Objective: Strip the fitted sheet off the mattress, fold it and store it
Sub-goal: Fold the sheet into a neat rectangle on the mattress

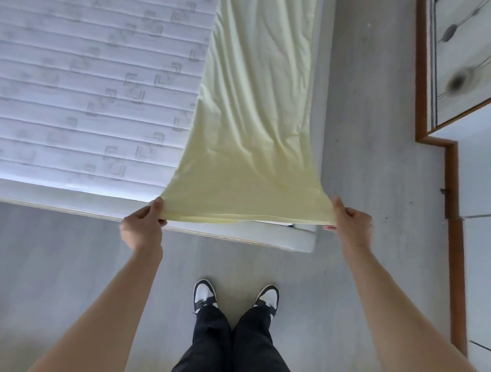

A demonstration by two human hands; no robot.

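A pale yellow fitted sheet (255, 119) lies as a long folded strip along the right side of the bare white quilted mattress (76, 74). Its near end is lifted and stretched taut between my hands at the mattress's foot edge. My left hand (143, 224) pinches the sheet's near left corner between thumb and fingers. My right hand (351, 224) grips the near right corner, just past the mattress's corner. The far end of the sheet runs out of view at the top.
I stand on a grey floor (366, 138) at the foot of the bed, my dark trousers and black-and-white shoes (236, 296) below. A white wardrobe with a brown wooden base trim (452, 240) and a mirrored door (482, 59) lines the right side.
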